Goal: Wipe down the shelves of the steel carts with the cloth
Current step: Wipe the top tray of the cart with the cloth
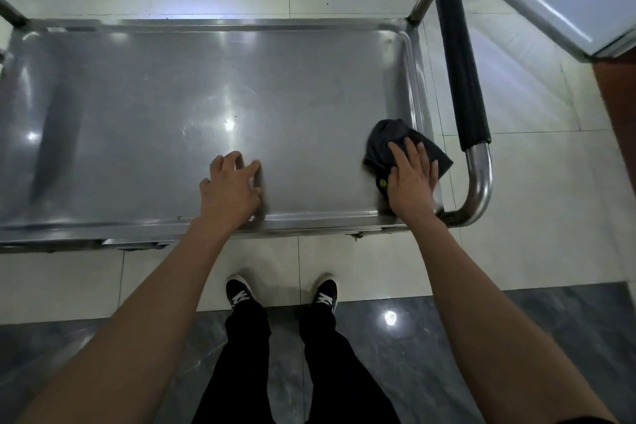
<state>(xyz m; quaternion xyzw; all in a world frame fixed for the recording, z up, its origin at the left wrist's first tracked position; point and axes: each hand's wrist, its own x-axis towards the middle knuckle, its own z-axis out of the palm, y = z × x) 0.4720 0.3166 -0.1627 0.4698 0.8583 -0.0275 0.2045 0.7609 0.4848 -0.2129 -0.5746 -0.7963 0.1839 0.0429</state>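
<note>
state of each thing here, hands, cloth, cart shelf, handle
left hand: fingers bent, fingertips resting on the shelf, holding nothing
right hand: flat, fingers straight, pressing on the cloth
cloth: dark, crumpled, at the shelf's right near corner, draped over the rim
top shelf: bare steel, glossy with reflections
cart handle: black grip, untouched

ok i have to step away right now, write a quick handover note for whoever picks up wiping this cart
Right hand: flat on the dark cloth, pressing it onto the top shelf at its near right corner, beside the black-grip handle.
Left hand: holds nothing, fingers spread, resting on the shelf near its front rim.
Done: cannot tell how much is wiped.
Left: the rest of this shelf leftward, then any lower shelves, which are hidden from here.
</note>
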